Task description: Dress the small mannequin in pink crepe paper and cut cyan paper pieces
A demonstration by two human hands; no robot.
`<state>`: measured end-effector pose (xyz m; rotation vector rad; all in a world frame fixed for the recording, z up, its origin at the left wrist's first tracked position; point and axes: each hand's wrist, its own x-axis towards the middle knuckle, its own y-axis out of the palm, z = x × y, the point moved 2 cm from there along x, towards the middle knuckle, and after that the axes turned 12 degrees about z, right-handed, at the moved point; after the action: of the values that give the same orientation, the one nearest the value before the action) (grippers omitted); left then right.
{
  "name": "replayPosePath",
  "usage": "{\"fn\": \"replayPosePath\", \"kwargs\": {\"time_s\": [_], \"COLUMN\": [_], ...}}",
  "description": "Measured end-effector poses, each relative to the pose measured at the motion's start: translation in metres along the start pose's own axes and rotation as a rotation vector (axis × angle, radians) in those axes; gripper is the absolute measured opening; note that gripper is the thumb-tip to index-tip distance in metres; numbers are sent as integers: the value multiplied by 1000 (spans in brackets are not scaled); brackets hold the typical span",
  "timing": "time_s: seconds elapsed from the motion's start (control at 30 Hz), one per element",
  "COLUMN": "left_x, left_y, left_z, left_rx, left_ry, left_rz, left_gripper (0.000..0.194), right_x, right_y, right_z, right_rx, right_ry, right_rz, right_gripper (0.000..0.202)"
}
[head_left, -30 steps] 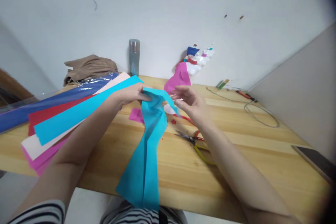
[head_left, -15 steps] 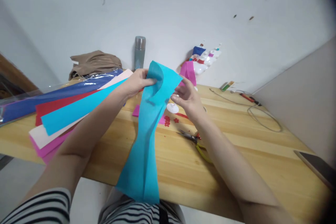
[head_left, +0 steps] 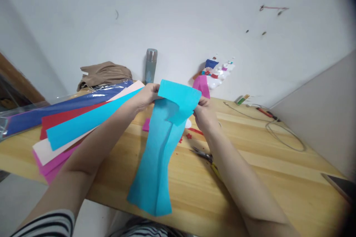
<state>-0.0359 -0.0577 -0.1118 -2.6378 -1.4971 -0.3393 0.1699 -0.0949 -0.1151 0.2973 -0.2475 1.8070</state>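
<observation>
1. Folded forward since half a second ago, the top of our turquoise strip (head_left: 160, 152) is now a broad flap; the strip hangs from the centre of view toward six o'clock.
2. Our left hand (head_left: 148, 94) pinches the flap's edge at nine o'clock; our right hand (head_left: 204, 113) grips it at three.
3. On the desk (head_left: 250, 177), toward five o'clock, we see a red flower (head_left: 189, 136) and scissors (head_left: 204, 154).
4. Coloured sheets (head_left: 83, 120) fan out near nine; a flask (head_left: 151, 66) stands between ten and eleven.
</observation>
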Motion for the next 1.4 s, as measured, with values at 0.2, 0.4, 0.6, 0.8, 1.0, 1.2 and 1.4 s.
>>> {"fn": "replayPosePath", "kwargs": {"time_s": [0.2,0.4,0.6,0.8,1.0,1.2,1.4], "left_x": [-1,-2,5,2,1,-2,-7], "left_y": [6,10,-1,2,4,5,7], "left_z": [-5,-6,-2,3,1,-4,-7], "left_rx": [9,-107,-258,-240,-191,-237,-166], "left_ry": [-4,-54,-220,-349,-244,-158,-161], "left_rz": [-16,-15,1,91,19,46,149], "left_gripper": [14,32,22,30,11,15,40], "right_x": [-2,-5,-5,-5,-8,-14,-10], "right_y": [-2,-4,-10,-8,-3,11,2], "right_z": [-5,-6,-11,-10,-4,-10,-3], "right_rx": [34,0,-66,27,245,140,-96], "right_ry": [-2,-20,-18,54,185,255,41], "right_rz": [14,-1,-22,-19,35,140,9], "right_gripper": [31,23,19,23,48,54,49]}}
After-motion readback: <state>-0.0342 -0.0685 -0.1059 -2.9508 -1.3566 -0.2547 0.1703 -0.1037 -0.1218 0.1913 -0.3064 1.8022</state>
